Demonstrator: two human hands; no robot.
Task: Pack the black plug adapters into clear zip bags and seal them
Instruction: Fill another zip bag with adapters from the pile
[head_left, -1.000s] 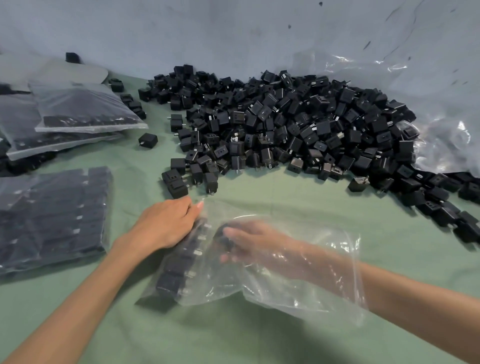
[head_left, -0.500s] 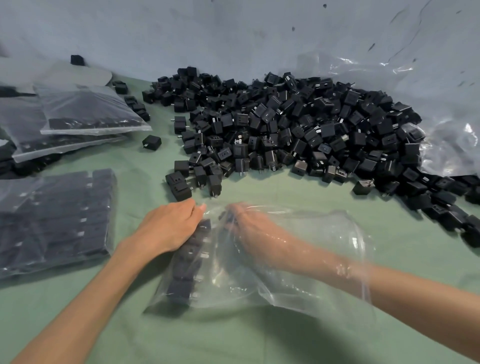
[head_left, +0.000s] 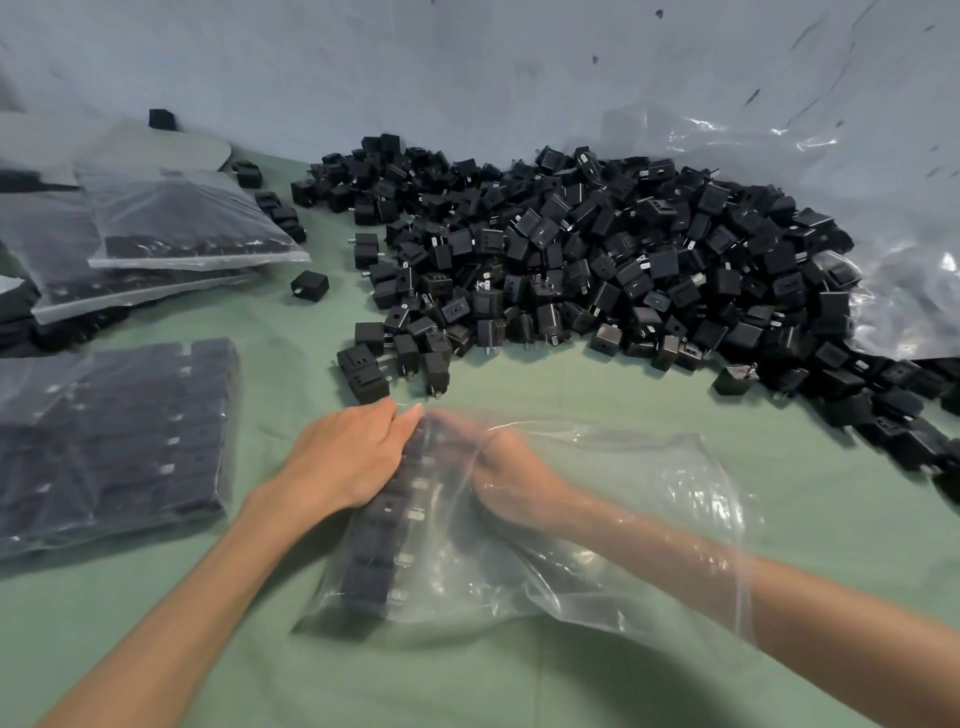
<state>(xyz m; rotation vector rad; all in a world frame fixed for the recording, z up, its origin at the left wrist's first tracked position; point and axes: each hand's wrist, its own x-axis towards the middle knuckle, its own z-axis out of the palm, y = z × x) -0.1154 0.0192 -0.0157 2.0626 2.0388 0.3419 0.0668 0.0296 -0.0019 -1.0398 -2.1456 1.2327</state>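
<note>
**Lining Adapters Inside the Bag**

Found the clear zip bag (head_left: 649, 519) lying on the green cloth (head_left: 571, 680), just short of the loose pile (head_left: 597, 260); had the left hand (head_left: 343, 457) outside it, fingers nearly straight, pressed against the row of black plug adapters (head_left: 384, 530) along the bag's left edge, gripping nothing; had the right hand (head_left: 511, 467) inside the bag at the row's far end, blurred behind plastic; could not tell whether it held anything; saw filled bags (head_left: 114, 436) lying well to the left.

Rests left hand (head_left: 343, 457) on adapters (head_left: 384, 545) at bag's (head_left: 649, 545) left edge, keeps right hand (head_left: 511, 467) inside bag, pile (head_left: 597, 260) beyond bag.
</note>
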